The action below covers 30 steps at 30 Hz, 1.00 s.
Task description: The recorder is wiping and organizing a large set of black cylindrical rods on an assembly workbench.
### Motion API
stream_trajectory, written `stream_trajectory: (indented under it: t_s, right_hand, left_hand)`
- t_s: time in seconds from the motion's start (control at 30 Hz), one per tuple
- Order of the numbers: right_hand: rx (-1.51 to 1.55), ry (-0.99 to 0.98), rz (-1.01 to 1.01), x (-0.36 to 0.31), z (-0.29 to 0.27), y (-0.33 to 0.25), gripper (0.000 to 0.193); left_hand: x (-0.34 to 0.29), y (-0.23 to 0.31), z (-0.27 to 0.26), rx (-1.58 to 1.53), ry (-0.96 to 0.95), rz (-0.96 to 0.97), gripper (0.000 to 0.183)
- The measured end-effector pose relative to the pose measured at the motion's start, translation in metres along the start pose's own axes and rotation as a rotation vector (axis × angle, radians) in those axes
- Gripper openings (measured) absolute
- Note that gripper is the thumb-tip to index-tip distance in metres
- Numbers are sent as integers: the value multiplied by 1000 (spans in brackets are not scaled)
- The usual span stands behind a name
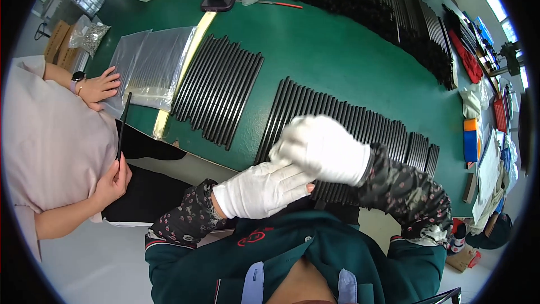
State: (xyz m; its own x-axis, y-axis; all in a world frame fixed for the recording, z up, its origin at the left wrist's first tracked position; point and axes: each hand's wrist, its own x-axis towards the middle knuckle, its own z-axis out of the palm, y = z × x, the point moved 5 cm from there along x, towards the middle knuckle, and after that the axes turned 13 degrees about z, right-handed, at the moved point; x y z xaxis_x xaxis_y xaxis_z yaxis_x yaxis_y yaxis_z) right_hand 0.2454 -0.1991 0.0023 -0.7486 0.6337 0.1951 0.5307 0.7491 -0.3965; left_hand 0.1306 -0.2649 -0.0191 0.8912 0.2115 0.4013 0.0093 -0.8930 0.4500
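Both my hands wear white gloves and meet over the near edge of a green table (pixel 337 62). My left hand (pixel 261 190) lies flat with its fingers stretched to the right, one bare fingertip showing. My right hand (pixel 323 147) is blurred and curled over the left fingers, touching them. I cannot tell whether it grips anything. Right under and behind the hands lies a long row of thin black strips (pixel 360 124), side by side on the table.
A second row of black strips (pixel 219 87) lies to the left, and larger stacks (pixel 388 11) at the far side. On my left, a co-worker holds one black strip (pixel 122 126) and rests a hand (pixel 101 85) on clear plastic bags (pixel 149 65). Clutter lines the right edge.
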Motion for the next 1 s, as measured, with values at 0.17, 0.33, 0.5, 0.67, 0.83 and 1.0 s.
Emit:
stream_trajectory:
  t_s: [0.17, 0.33, 0.5, 0.67, 0.83, 1.0]
  right_hand:
    - [-138, 467, 485, -12, -56, 99, 9]
    - [-4, 106, 64, -26, -17, 10, 16]
    - [-182, 448, 464, -42, -66, 87, 14]
    - [-219, 376, 553, -87, -81, 59, 16]
    - [-170, 411, 541, -108, -77, 31, 26]
    - [26, 302, 420, -74, -38, -13, 25]
  left_hand:
    - [9, 1, -7, 103, -47, 78, 61]
    - [7, 2, -5, 95, -16, 70, 73]
    - [13, 5, -10, 57, -40, 56, 75]
    - [17, 1, -27, -66, -38, 20, 62]
    - [38, -42, -52, 345, -1, -46, 53]
    - [67, -94, -20, 467, -248, -40, 60]
